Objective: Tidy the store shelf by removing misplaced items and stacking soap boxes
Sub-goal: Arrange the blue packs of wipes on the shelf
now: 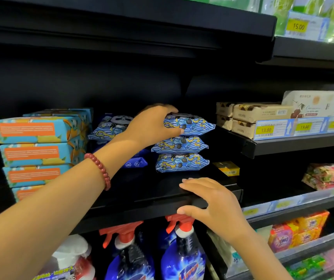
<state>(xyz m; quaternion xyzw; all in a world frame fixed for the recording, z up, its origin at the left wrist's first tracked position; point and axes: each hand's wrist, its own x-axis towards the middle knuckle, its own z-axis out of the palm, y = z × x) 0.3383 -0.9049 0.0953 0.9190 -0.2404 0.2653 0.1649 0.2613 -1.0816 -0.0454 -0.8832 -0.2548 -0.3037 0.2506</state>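
At the far left we see a stack of teal-and-orange boxes [36, 150], four high, lying flat on the black shelf [141, 211] with more of the same behind. Just right of them, a loose blue pouch [109, 126] leans on darker blue packets further back.

The person's left arm comes in from the lower left and stretches diagonally up and to the right, with a red bead bracelet [99, 170] on the wrist. The left hand [152, 126] is turned palm down over the top blue pack [190, 124]. Its fingers curl over the pack's upper face and the thumb presses the near side, so the hand is clamped on it. This pack sits on two matching blue packs [180, 154], making a pile of three in the middle of the shelf.

To the right of the pile, a small yellow box [226, 168] lies alone on the shelf.

The right hand [212, 201] reaches in from the lower right and rests on the front edge of the shelf. Its fingers lie nearly straight and a little apart on the top surface, and the thumb sits against the front lip. It holds nothing.

Below that hand stand spray bottles [182, 255] with red triggers. On the neighbouring shelf at right we see beige boxes [259, 113] above yellow price tags [267, 129].
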